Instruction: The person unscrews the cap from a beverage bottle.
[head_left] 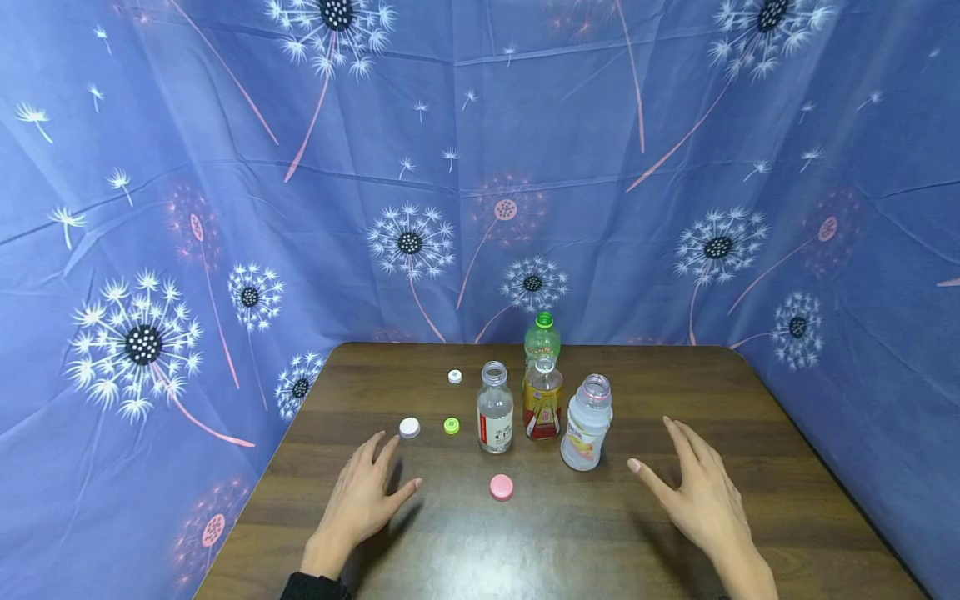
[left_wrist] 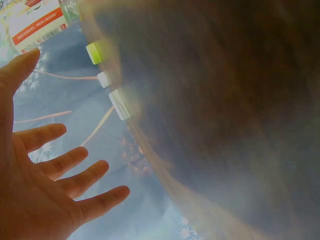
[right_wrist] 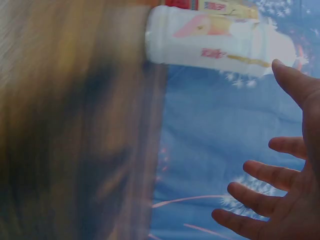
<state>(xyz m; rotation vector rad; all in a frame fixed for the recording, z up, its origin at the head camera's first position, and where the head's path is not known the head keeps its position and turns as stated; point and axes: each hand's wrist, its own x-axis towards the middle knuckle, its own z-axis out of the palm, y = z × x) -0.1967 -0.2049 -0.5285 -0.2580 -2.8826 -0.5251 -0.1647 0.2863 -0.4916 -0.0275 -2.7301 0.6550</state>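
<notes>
My left hand [head_left: 358, 498] hovers over the table's left side, fingers spread and holding nothing. Nearest to it lies a large white cap [head_left: 409, 427], just past the fingertips. On the right, my right hand [head_left: 701, 498] is also spread and holds nothing, beside a whitish bottle with a peach label [head_left: 586, 423]. Left of that bottle stand a bottle with a red and yellow label [head_left: 542, 400] and a clear bottle with a white label [head_left: 495, 410]. A green bottle [head_left: 542, 337] is partly hidden behind. All these bottles stand upright without caps.
A pink cap [head_left: 501, 487] lies in front of the bottles. To their left are a green cap [head_left: 452, 426] and a small white cap [head_left: 454, 377]. Behind the brown wooden table [head_left: 637, 558] hangs a blue dandelion-print cloth [head_left: 465, 125].
</notes>
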